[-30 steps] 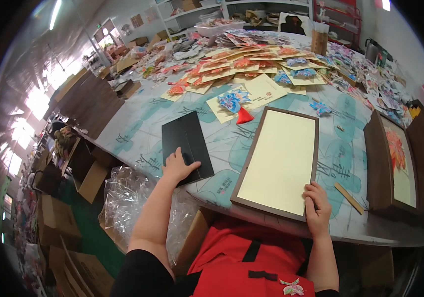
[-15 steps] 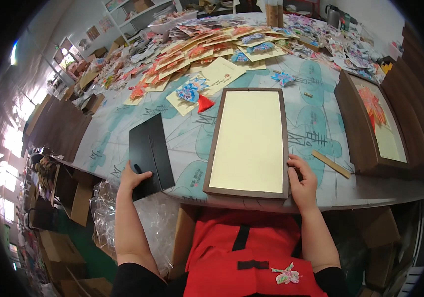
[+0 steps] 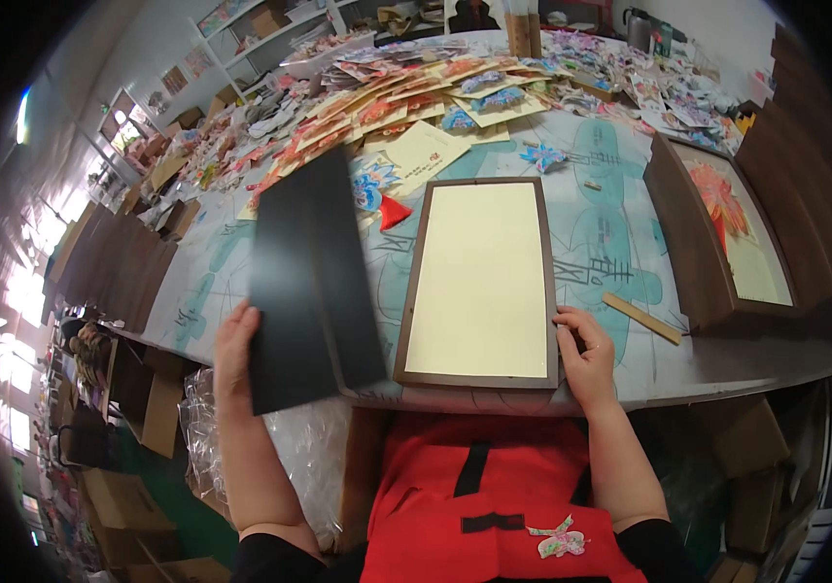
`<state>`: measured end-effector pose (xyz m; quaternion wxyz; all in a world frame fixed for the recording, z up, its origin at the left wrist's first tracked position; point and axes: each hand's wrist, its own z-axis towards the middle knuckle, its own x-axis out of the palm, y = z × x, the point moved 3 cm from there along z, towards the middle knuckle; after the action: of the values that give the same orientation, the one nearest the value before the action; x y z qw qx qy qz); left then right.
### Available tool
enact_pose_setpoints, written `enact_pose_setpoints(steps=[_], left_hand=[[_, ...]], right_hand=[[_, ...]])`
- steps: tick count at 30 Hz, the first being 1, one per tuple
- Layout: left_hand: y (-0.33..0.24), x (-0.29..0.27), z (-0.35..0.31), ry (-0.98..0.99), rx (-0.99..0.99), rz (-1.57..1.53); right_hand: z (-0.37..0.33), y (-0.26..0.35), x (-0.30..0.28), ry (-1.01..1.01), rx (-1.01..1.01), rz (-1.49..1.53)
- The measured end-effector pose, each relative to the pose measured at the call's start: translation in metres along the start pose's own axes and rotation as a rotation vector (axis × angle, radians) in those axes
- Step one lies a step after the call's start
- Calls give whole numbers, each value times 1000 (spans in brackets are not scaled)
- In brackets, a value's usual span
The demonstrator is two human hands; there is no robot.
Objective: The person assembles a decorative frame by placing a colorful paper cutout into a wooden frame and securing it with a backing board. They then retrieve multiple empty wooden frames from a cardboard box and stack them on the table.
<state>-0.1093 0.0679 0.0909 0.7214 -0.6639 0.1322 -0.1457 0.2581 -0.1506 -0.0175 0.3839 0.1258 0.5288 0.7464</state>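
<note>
My left hand (image 3: 237,348) grips the left edge of a flat black backing board (image 3: 309,291), which is lifted and tilted over the table, slightly blurred. Part of the hand is hidden behind the board. A dark brown rectangular frame (image 3: 551,282) lies flat in front of me, with a plain pale yellow panel (image 3: 479,282) inside it. My right hand (image 3: 586,356) rests at the frame's lower right side, its thumb and curled fingers closed on that edge.
Brown frames (image 3: 703,243), one with an orange flower piece, stand at the right. A wooden strip (image 3: 641,319) lies near my right hand. Beyond the frame are a red tassel (image 3: 394,212), a blue flower (image 3: 543,157) and heaped cards (image 3: 416,102). Clear plastic (image 3: 304,457) hangs below the table edge.
The black board has come up off the table in my left hand, turning more toward me and nearing the brown frame. My right hand stays at the frame's edge.
</note>
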Motion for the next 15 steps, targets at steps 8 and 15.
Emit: enact_pose_setpoints(steps=[8,15], left_hand=[[49,137,32,291,-187,-86],[76,172,58,284,-247,16]], right_hand=[[0,5,4,15,59,84],[2,5,0,8,53,79]])
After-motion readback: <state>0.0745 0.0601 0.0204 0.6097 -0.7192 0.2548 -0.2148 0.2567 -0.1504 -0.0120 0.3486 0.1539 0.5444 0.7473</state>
